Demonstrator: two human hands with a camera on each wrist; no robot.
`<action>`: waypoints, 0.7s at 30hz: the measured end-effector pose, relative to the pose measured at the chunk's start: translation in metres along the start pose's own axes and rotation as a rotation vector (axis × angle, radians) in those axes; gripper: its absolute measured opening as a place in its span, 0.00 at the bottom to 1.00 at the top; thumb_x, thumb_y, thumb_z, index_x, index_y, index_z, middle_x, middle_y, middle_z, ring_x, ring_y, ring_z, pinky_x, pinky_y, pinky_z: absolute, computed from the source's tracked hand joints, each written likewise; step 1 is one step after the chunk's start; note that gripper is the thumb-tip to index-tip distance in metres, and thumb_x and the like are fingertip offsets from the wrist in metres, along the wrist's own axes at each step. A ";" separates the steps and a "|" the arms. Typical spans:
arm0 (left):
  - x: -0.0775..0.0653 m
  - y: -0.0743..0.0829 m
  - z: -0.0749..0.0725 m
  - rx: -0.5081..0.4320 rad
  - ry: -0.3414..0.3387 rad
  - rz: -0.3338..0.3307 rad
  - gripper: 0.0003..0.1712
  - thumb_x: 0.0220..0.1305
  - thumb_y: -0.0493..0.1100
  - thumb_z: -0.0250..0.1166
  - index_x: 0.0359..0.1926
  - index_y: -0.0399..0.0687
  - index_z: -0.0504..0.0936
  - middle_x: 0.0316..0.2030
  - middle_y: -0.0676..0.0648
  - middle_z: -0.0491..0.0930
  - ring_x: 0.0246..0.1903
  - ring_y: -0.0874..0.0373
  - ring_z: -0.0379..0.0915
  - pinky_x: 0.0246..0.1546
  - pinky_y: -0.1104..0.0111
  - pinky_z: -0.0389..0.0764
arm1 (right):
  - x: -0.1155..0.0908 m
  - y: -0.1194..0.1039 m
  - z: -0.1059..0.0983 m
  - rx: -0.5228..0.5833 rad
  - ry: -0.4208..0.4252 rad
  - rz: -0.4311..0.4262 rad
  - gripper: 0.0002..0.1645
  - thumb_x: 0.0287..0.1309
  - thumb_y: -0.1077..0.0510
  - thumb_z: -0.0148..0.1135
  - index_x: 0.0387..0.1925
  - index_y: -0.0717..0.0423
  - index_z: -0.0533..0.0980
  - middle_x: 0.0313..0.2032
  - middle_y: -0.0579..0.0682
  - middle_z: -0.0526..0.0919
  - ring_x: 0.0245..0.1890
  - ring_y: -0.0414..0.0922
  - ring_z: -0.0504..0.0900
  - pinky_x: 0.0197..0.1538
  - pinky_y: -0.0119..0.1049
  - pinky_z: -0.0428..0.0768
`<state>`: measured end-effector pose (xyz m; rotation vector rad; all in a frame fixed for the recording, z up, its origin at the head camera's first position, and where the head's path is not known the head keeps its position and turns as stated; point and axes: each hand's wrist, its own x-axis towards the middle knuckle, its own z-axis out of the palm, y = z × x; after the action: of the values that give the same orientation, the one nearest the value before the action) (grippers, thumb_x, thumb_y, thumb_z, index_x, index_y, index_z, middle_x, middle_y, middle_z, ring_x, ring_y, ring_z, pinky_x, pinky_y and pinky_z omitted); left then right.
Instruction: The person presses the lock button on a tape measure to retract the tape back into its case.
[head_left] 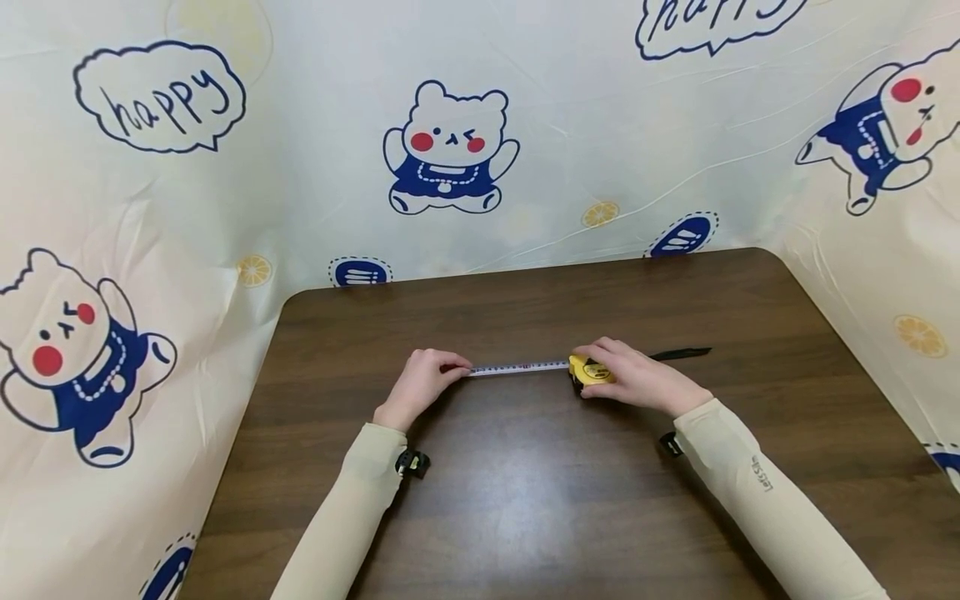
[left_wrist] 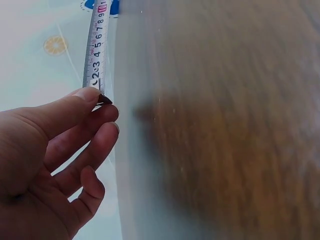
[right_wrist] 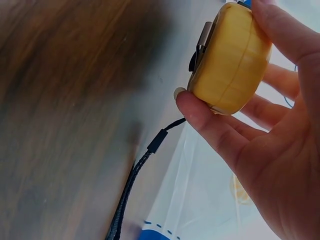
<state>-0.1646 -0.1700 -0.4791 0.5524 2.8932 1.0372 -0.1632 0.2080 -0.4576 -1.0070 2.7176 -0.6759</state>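
A yellow tape measure (head_left: 591, 370) is held in my right hand (head_left: 637, 377), thumb and fingers around its case. Its white blade (head_left: 521, 367) is pulled out to the left, a short length over the table. The left hand (head_left: 422, 385) pinches the blade's end between thumb and forefinger. Up close in the left wrist view, the numbers on the blade (left_wrist: 97, 45) run upward from the thumb. The right wrist view has the rounded yellow case (right_wrist: 232, 60) between the fingers, with a black wrist strap (right_wrist: 131, 185) hanging from it.
The brown wooden table (head_left: 510, 517) spreads under both hands. A printed curtain (head_left: 315, 167) with bears and lettering hangs behind it and along both sides. The strap's far part (head_left: 681, 353) lies to the right of the right hand.
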 end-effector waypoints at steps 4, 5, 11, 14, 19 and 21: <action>0.002 0.002 0.002 -0.005 0.000 0.005 0.06 0.68 0.41 0.72 0.43 0.50 0.93 0.40 0.51 0.91 0.41 0.57 0.85 0.50 0.58 0.85 | 0.002 -0.002 0.001 -0.007 -0.004 -0.001 0.40 0.65 0.46 0.72 0.71 0.60 0.71 0.58 0.57 0.78 0.53 0.50 0.77 0.58 0.50 0.79; 0.002 0.002 0.003 -0.006 0.000 0.007 0.06 0.68 0.41 0.72 0.43 0.50 0.93 0.40 0.51 0.91 0.41 0.57 0.85 0.50 0.58 0.85 | 0.002 -0.003 0.001 -0.008 -0.006 0.001 0.40 0.65 0.45 0.72 0.71 0.60 0.71 0.58 0.57 0.78 0.53 0.50 0.77 0.58 0.51 0.79; 0.004 0.004 0.007 -0.009 0.006 0.029 0.05 0.68 0.40 0.72 0.42 0.50 0.93 0.40 0.51 0.91 0.40 0.57 0.86 0.49 0.58 0.85 | 0.005 -0.005 0.002 -0.012 -0.010 -0.001 0.40 0.65 0.44 0.72 0.70 0.61 0.72 0.58 0.57 0.77 0.53 0.50 0.77 0.58 0.50 0.79; 0.005 0.005 0.009 -0.009 0.006 0.037 0.05 0.69 0.40 0.72 0.42 0.50 0.93 0.40 0.51 0.91 0.41 0.57 0.86 0.49 0.59 0.85 | 0.007 -0.005 0.003 -0.020 -0.003 -0.013 0.39 0.65 0.44 0.72 0.69 0.62 0.73 0.58 0.57 0.78 0.53 0.50 0.77 0.57 0.50 0.80; 0.007 0.007 0.012 0.000 0.004 0.038 0.06 0.69 0.41 0.71 0.43 0.50 0.93 0.40 0.51 0.91 0.42 0.57 0.86 0.50 0.59 0.85 | 0.008 -0.007 0.005 -0.019 -0.003 -0.012 0.39 0.65 0.43 0.72 0.68 0.61 0.73 0.58 0.56 0.77 0.54 0.50 0.77 0.58 0.50 0.80; 0.007 0.008 0.013 0.003 0.004 0.042 0.06 0.69 0.41 0.71 0.43 0.50 0.93 0.40 0.51 0.91 0.42 0.57 0.86 0.50 0.59 0.85 | 0.008 -0.008 0.005 -0.016 -0.007 -0.008 0.39 0.65 0.43 0.72 0.68 0.61 0.73 0.58 0.56 0.77 0.54 0.50 0.77 0.58 0.49 0.79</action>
<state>-0.1670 -0.1538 -0.4839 0.6147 2.8996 1.0402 -0.1630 0.1951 -0.4583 -1.0220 2.7188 -0.6520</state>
